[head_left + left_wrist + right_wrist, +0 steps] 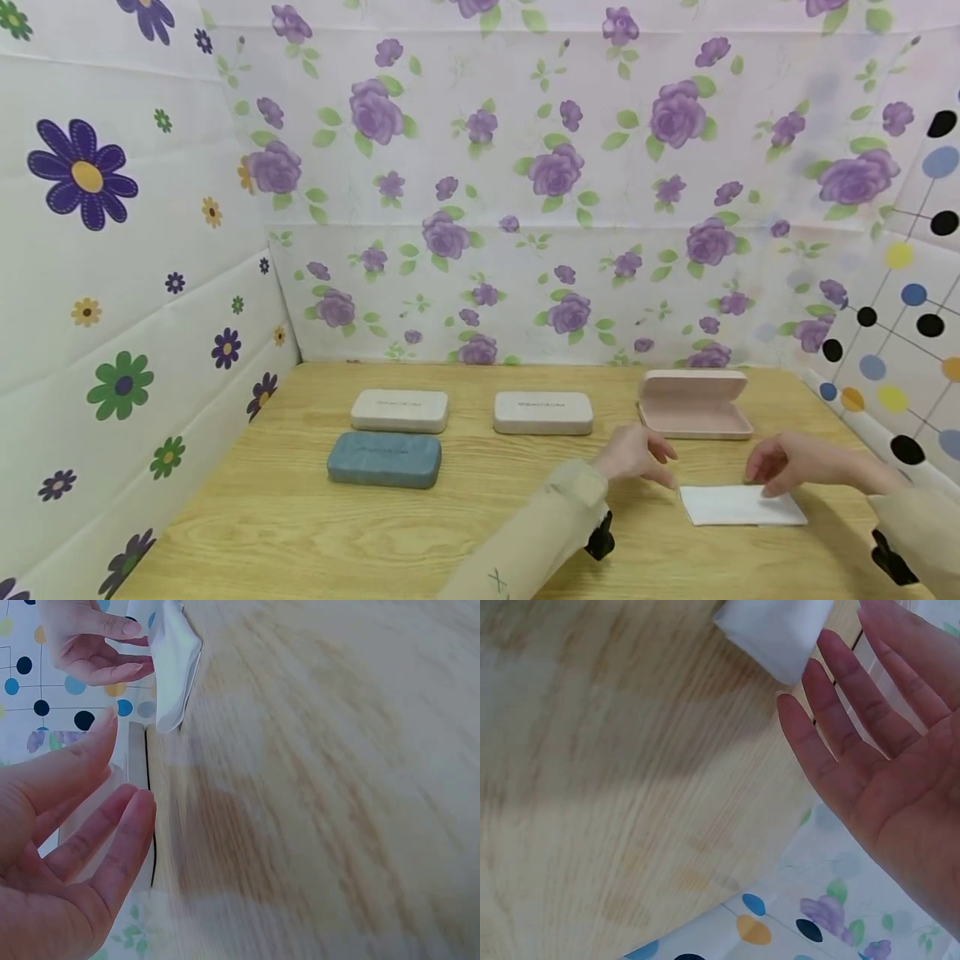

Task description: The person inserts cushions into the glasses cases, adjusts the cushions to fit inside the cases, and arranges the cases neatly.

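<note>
A folded white cloth [742, 505] lies flat on the wooden table at the right. Just off its left end is my left hand [636, 455], fingers loosely bent and nothing between them; the left wrist view shows the same hand [75, 832] with thumb and fingers apart. My right hand [806, 463] hovers at the cloth's right part. In the right wrist view, its fingers [847, 712] are extended beside the cloth [776, 634]; whether they touch it I cannot tell. Behind the hands stands a pale pink glasses case [693, 408] with its lid raised.
Two closed whitish glasses cases stand toward the back, one at left [400, 412] and one in the middle [543, 413]. A closed blue case [385, 460] sits in front of the left one. Patterned sheets [480, 167] enclose the table [300, 533] at the back and sides.
</note>
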{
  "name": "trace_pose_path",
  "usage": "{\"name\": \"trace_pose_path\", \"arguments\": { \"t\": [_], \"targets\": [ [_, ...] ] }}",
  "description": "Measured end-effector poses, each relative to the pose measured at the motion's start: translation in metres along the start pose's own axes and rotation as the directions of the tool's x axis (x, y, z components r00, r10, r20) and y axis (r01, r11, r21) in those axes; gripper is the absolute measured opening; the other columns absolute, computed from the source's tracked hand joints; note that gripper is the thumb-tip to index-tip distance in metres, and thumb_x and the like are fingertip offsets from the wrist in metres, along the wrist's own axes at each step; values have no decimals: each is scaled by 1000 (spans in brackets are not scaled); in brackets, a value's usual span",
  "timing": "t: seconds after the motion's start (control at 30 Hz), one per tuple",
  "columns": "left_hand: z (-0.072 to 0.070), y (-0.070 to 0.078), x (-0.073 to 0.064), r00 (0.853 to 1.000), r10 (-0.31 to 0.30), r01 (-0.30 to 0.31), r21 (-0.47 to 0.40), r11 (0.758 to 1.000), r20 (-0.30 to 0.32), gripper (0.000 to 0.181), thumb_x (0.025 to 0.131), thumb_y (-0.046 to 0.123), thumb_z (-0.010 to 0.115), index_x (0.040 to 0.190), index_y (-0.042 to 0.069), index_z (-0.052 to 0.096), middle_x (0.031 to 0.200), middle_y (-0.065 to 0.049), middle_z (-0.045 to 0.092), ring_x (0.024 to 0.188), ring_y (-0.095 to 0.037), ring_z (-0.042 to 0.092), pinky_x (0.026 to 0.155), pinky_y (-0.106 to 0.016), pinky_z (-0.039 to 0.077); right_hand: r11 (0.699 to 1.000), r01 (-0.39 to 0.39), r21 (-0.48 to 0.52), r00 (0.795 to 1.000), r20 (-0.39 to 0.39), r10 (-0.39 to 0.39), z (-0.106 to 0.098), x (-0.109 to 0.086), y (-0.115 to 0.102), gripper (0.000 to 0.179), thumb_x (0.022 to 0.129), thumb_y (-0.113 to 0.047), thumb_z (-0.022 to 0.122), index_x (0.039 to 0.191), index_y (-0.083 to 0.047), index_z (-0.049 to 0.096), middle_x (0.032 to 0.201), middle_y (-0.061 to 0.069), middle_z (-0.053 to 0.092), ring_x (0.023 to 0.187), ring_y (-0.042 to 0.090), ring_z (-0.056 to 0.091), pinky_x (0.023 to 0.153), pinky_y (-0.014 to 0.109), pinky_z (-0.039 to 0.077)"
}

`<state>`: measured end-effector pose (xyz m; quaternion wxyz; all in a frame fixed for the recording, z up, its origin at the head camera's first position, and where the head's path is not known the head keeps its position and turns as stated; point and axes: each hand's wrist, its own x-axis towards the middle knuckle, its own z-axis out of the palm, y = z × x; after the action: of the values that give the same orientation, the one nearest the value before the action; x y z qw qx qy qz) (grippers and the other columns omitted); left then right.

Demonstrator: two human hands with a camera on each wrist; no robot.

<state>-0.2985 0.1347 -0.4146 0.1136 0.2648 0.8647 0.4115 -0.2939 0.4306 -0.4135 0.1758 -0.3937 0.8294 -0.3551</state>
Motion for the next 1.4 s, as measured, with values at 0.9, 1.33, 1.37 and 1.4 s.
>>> {"name": "trace_pose_path", "arguments": {
  "t": [0.9, 1.33, 1.37, 1.4],
  "targets": [
    [41, 20, 2, 997, 12, 18, 357, 934, -80, 19, 59, 18, 86, 68, 17, 69, 54, 14, 50, 53, 1, 42, 51, -9, 33, 992, -79, -96, 992, -103, 69, 11, -6, 6, 18, 73, -7, 74, 84, 1, 62, 75, -4, 58, 66, 3, 49, 52, 24, 42],
    [44, 21, 5, 996, -13, 47, 376, 925, -93, 16, 62, 19, 84, 65, 17, 68, 56, 14, 51, 52, 0, 42, 48, -11, 33, 989, -96, -115, 989, -122, 82, 10, -5, 3, 15, 73, -8, 73, 78, -7, 59, 72, -9, 56, 64, 3, 48, 51, 23, 40],
    [44, 20, 6, 996, -10, 42, 368, 929, -89, 16, 63, 18, 84, 65, 16, 68, 55, 14, 50, 50, 1, 41, 47, -11, 33, 989, -102, -108, 989, -122, 88, 10, -6, 3, 14, 74, -8, 73, 78, -7, 59, 73, -9, 56, 64, 3, 48, 50, 23, 41],
    [43, 19, 6, 996, -10, 39, 353, 935, -84, 16, 64, 17, 83, 64, 16, 67, 54, 14, 49, 48, 1, 41, 46, -11, 34, 990, -103, -95, 988, -122, 91, 10, -6, 3, 13, 75, -7, 72, 78, -7, 59, 73, -9, 56, 64, 3, 49, 49, 23, 41]
  ]
}}
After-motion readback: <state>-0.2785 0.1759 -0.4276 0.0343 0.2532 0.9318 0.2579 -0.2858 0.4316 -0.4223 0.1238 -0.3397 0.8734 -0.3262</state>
